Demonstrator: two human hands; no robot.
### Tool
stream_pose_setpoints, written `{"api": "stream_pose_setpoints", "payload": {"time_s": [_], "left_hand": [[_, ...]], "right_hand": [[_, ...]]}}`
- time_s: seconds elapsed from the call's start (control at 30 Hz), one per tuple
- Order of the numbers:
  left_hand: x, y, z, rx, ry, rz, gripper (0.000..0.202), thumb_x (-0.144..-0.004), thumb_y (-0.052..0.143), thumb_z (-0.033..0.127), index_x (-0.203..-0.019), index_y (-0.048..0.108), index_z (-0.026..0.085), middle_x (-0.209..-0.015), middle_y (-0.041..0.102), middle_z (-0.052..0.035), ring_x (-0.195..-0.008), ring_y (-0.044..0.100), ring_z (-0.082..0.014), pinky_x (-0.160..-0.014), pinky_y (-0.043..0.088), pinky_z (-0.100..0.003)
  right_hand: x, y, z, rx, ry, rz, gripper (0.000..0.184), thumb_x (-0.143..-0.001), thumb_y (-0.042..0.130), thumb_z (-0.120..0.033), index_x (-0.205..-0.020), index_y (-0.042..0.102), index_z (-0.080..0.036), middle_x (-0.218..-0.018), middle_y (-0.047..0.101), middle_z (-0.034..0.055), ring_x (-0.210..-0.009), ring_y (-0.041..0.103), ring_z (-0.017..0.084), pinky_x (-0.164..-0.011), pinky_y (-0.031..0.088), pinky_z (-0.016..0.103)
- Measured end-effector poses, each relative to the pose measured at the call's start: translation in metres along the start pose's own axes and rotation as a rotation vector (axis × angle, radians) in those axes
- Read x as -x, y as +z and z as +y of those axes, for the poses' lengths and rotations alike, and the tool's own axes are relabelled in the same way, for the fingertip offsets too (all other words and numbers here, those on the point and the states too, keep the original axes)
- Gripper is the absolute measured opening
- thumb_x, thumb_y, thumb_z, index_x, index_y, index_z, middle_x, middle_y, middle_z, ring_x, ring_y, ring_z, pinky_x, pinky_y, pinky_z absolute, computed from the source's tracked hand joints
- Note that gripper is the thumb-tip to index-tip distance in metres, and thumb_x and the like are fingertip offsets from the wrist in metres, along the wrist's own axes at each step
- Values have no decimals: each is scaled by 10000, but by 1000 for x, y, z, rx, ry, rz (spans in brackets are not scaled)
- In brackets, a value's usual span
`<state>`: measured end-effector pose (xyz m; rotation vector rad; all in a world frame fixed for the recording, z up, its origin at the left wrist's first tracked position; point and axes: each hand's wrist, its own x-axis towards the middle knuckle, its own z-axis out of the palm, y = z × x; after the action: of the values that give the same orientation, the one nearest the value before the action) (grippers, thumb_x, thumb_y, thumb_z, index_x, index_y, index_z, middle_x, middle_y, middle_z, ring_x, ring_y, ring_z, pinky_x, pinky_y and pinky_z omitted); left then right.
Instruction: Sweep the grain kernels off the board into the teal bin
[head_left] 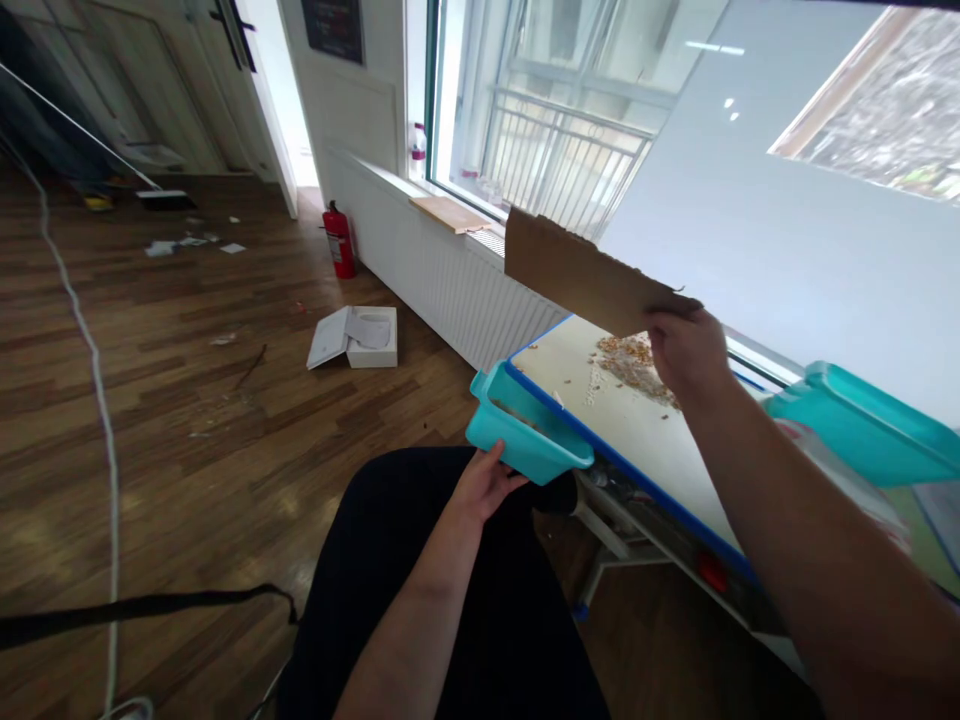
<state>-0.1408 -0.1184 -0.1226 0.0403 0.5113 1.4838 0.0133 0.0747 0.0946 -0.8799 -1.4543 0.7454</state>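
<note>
Cardboard strip (pixel 577 270), right end pinched by R hand (pixel 686 345), above table (pixel 675 450) w/ crumbs (pixel 634 365). L hand's (pixel 487 485) thumb & fingers hold turquoise tub (pixel 536 455), near-left edge. Prob. sweep-in step; next needs strip lowered.

The bin (pixel 525 455) is turquoise, the cardboard (pixel 581 275) plain brown, the table (pixel 637 440) cream with a blue edge, the scraps (pixel 634 362) mottled orange and tan, the extinguisher (pixel 340 245) red, the box (pixel 379 350) white, and the floor (pixel 225 430) streaked in browns.
</note>
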Motion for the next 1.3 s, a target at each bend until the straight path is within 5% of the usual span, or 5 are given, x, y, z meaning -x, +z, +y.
{"api": "stream_pose_setpoints", "payload": {"time_s": [0.2,0.37,1.3], "left_hand": [[-4,-6,13,-29,-21,6,489,-798,771,345,-1227,574,217,-1186,690,-117,-1040,683,-296,-962,517,-614],[-8,-11,20,-70,-29,6,456,-827,736,390,-1223,581,225,-1214,683,-126,-1039,687,-294,-940,541,-592],[-15,-18,5,-79,-53,-2,496,-843,704,456,-1263,587,218,-1305,645,-140,-1190,614,-325,-1018,486,-584]], "right_hand": [[-39,46,55,-163,215,-114,171,-463,631,-103,-584,544,-186,-676,579,-26,-734,555,140,-775,493,327],[-33,47,72,-123,255,-151,178,-463,655,-122,-588,548,-191,-652,564,-36,-686,535,128,-705,480,315],[10,10,40,-128,428,-284,174,-483,649,-46,-532,639,-212,-635,669,16,-734,675,194,-600,506,290]]}}
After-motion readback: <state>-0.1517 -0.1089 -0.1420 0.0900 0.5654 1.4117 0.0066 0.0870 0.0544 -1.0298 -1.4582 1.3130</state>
